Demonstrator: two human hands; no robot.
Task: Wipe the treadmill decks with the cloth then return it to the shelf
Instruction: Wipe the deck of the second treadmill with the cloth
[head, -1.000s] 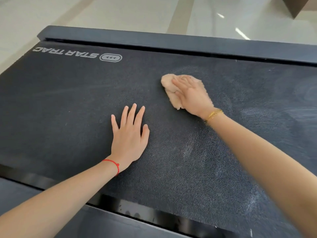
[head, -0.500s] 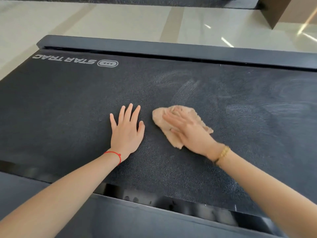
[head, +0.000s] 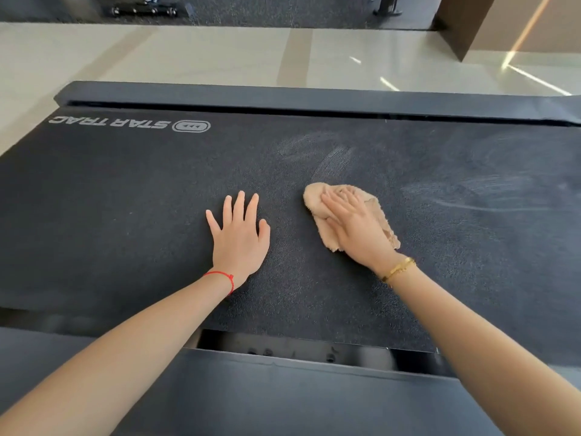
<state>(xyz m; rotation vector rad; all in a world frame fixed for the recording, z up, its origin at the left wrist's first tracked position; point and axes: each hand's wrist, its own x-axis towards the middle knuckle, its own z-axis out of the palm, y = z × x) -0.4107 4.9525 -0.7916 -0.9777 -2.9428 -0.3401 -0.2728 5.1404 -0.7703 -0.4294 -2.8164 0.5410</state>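
The black treadmill deck (head: 125, 199) fills most of the view, with a "STAR TRAC" logo at its far left and pale wipe streaks at the middle and right. A crumpled beige cloth (head: 316, 199) lies on the belt near the centre. My right hand (head: 355, 228) presses flat on the cloth with straight fingers and covers most of it. My left hand (head: 240, 237) rests flat on the bare belt just left of the cloth, fingers spread, not touching it.
A dark side rail (head: 314, 97) runs along the far edge of the belt, another rail (head: 283, 394) along the near edge. Beyond lies a pale tiled floor (head: 188, 55), then dark gym matting with equipment feet at the top.
My right hand has pulled the cloth from the far middle of the belt back toward me, then slid it slightly right. My left hand has stayed planted.
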